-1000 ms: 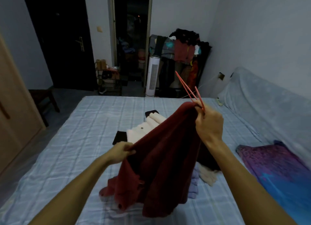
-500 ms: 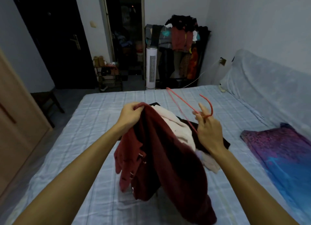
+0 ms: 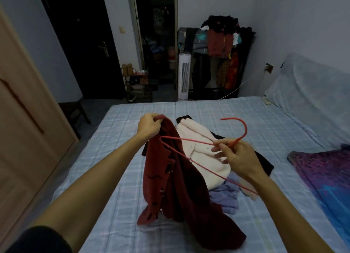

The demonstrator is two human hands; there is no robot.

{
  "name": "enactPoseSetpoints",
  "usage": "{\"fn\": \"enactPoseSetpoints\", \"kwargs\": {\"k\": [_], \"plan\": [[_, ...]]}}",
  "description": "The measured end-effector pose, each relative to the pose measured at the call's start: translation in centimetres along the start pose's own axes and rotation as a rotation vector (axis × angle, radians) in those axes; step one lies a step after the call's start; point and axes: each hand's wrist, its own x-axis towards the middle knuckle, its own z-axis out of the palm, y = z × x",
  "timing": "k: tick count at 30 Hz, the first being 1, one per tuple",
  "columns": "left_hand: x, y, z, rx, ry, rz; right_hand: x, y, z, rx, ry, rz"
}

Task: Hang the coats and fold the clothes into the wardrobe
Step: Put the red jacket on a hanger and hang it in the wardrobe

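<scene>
We grip the coat (image 3: 170, 177) in our left hand (image 3: 148, 127), pinch the hanger (image 3: 189, 140) in our right hand (image 3: 239, 159); nothing hung yet, pile (image 3: 200, 158) unfolded.

red coat (image 3: 170, 177): held up, crumpled | red wire hanger (image 3: 235, 141): aloft, tilted

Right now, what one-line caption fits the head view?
Left hand grips a dark red coat while the right hand pinches a red hanger over clothes piled on the bed.
</scene>
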Motion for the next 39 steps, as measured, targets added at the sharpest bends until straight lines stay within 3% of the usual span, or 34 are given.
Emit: {"fn": "enactPoseSetpoints", "kwargs": {"k": [8, 21, 24, 26, 29, 34, 39], "plan": [[-0.8, 0.7, -0.2, 0.263, 0.041, 0.28, 0.7, -0.2, 2.3, -0.119, 0.047, 0.004], [-1.0, 0.3, -0.8, 0.353, 0.054, 0.292, -0.3, 0.1, 1.3, -0.068, 0.084, 0.028], [-2.1, 2.0, 0.7, 0.391, 0.036, 0.366, 0.1, -0.2, 2.7, -0.041, 0.05, 0.043], [-3.3, 3.6, 2.4, 0.437, 0.027, 0.429, 0.5, -0.1, 5.0, -0.169, 0.059, 0.003], [-4.5, 4.9, 2.9, 0.429, 0.067, 0.504, 0.7, 0.3, 6.4, -0.307, 0.21, 0.031], [-6.2, 5.5, 2.2, 0.43, 0.169, 0.562, 0.9, 1.0, 6.1, -0.147, 0.426, -0.029], [-7.6, 6.0, 4.2, 0.439, 0.068, 0.931, 1.1, 0.7, 6.6, -0.055, 0.509, -0.189]]}}
